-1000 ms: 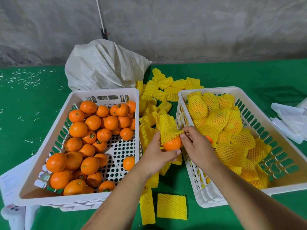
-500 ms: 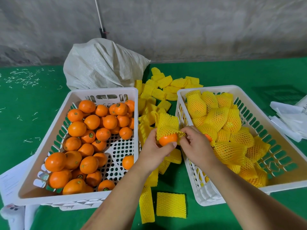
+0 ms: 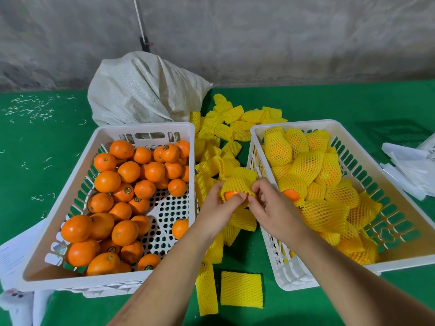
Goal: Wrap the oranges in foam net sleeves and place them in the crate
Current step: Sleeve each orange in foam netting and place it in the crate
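Between the two crates I hold one orange [image 3: 231, 194] almost fully covered by a yellow foam net sleeve [image 3: 237, 183]. My left hand [image 3: 217, 209] grips it from below and the left. My right hand [image 3: 273, 208] pinches the sleeve's right edge. The left white crate [image 3: 146, 130] holds several bare oranges [image 3: 129, 171]. The right white crate [image 3: 261, 130] holds several wrapped oranges [image 3: 308, 164].
Loose yellow sleeves [image 3: 226, 118] lie on the green table between and behind the crates; two flat ones [image 3: 241, 289] lie near the front. A white woven sack [image 3: 143, 90] stands behind the left crate. White plastic bags [image 3: 409, 168] lie at the right edge.
The sleeve has been pulled further down over the orange, so less bare peel shows. Both hands have shifted slightly up and stayed together on it.
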A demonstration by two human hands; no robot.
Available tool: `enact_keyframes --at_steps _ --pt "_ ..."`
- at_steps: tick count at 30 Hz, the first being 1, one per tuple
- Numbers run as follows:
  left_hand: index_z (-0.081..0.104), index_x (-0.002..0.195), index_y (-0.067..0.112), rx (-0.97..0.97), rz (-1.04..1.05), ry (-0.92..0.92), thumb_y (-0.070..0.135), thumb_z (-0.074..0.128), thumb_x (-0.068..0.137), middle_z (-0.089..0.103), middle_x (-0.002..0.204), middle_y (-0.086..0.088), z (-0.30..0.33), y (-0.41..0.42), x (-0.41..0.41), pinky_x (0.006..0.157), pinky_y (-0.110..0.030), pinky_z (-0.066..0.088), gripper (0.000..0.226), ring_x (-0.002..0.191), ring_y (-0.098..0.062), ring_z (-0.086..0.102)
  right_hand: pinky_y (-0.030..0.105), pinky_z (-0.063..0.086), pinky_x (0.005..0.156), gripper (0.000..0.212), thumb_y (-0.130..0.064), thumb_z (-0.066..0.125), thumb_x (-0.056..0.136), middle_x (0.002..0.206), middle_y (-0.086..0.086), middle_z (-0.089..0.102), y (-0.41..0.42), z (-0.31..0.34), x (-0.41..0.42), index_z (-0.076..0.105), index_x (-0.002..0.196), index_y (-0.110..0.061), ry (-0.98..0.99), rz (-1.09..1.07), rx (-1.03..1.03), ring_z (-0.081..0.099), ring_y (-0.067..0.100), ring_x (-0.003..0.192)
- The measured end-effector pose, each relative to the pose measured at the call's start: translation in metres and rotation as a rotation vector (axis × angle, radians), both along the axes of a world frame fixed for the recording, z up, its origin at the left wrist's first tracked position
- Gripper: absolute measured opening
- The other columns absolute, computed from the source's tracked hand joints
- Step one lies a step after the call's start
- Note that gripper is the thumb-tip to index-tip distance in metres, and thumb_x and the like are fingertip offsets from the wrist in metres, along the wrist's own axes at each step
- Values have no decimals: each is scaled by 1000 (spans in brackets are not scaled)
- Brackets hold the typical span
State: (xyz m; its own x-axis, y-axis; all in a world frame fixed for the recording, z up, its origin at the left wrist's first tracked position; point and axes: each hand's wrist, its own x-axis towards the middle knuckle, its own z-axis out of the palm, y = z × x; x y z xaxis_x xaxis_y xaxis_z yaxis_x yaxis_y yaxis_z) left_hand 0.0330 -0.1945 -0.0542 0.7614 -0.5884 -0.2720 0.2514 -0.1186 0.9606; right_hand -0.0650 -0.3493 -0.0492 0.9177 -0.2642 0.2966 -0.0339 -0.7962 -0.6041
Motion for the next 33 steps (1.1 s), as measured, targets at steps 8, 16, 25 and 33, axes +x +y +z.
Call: enact_keyframes --at_steps 8,16,25,33 --pt "56 120 29 -20 132 -87 29 90 74 71 106 3 -7 -3 -1 81 -50 65 58 92 -20 76 15 29 45 23 -31 64 90 64 -18 42 4 -1 -4 43 101 -30 2 27 -36 50 5 57" --pt "52 133 38 -118 -16 -143 16 95 75 65 126 8 -3 5 0 92 -31 60 76 115 0 64 52 59 69 53 -29 58 97 125 -5 64 -3 -4 -1 34 144 -34 21 11 161 70 16 89" --pt "54 131 38 -113 57 -140 21 90 80 69 124 4 -7 2 -2 95 -47 61 65 114 -18 69 32 51 53 32 -16 53 100 81 -20 67 -8 -10 -1 60 129 -25 -108 -78 158 62 7 64" --pt "49 137 27 -85 148 -179 25 85 75 66 123 3 -7 1 0 91 -53 62 72 110 -12 69 15 31 48 20 -5 64 94 62 -20 47 -2 -9 -3 62 108 -18 -81 -37 2 49 4 54"
